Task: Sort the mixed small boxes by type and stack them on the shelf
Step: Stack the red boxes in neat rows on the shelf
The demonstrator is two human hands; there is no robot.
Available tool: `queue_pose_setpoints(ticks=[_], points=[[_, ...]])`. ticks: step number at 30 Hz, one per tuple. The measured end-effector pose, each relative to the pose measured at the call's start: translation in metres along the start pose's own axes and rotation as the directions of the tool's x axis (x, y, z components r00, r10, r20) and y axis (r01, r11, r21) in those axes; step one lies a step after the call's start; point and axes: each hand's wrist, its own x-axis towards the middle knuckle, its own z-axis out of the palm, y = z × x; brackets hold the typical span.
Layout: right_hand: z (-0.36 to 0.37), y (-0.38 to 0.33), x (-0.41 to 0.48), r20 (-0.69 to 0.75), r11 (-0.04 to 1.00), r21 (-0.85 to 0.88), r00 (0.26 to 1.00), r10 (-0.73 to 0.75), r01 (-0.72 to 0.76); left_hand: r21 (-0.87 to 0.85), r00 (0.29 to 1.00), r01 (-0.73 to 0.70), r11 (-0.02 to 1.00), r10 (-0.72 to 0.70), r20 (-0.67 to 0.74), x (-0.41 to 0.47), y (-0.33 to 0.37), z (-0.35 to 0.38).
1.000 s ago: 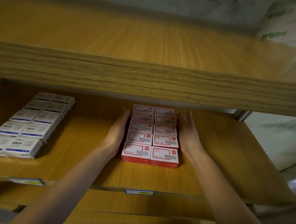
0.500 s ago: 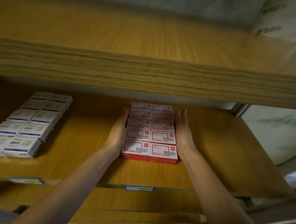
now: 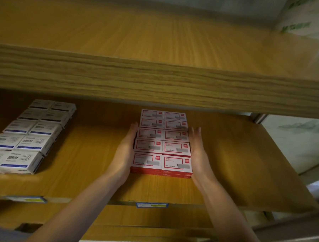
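Red boxes (image 3: 163, 142): two-column block, mid-shelf (image 3: 235, 171).
Left hand (image 3: 124, 152): straight fingers flat on the block's left side.
Right hand (image 3: 199, 154): the same on its right side.
Room: bare wood on both sides; white boxes (image 3: 30, 136) well left; board (image 3: 157, 80) low overhead.
Writing: "24/6" on the front box; the rest is blurred.

The upper shelf board (image 3: 157, 80) hides the back of the lower shelf (image 3: 235, 171) behind the red boxes (image 3: 163, 141), whose print is blurred beyond reading. The white boxes (image 3: 30, 132) run off the left edge. The palms of the left hand (image 3: 124, 150) and right hand (image 3: 199, 154) are hidden against the stack's sides. The shelf label (image 3: 151, 205) is too small to read. A white package (image 3: 308, 17) is cut off at the top right corner, its green print smeared
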Motion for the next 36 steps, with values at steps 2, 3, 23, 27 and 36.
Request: queue_pose_setpoints(ticks=[2, 3, 23, 27, 36], points=[[-0.002, -0.001, -0.001, 0.031, 0.999, 0.028, 0.999, -0.021, 0.02, -0.016, 1.0, -0.002, 1.0, 0.002, 0.02, 0.002, 0.0, -0.004], [-0.004, -0.003, -0.001, 0.037, 0.998, 0.036, 0.998, -0.049, 0.048, -0.032, 0.999, -0.007, 0.999, 0.008, 0.035, 0.004, 0.001, -0.006], [-0.009, -0.013, 0.038, -0.14, 0.999, -0.026, 0.989, -0.036, 0.033, 0.016, 0.997, -0.035, 0.999, 0.036, -0.073, 0.034, 0.01, -0.005], [-0.002, -0.019, 0.05, -0.108, 0.999, -0.047, 0.994, -0.032, 0.027, 0.022, 0.997, 0.028, 0.999, -0.026, -0.077, 0.043, 0.016, 0.001], [-0.003, -0.019, 0.045, -0.113, 0.999, -0.033, 0.994, -0.005, 0.001, 0.032, 0.997, 0.019, 0.999, -0.016, -0.069, 0.043, 0.016, 0.001]])
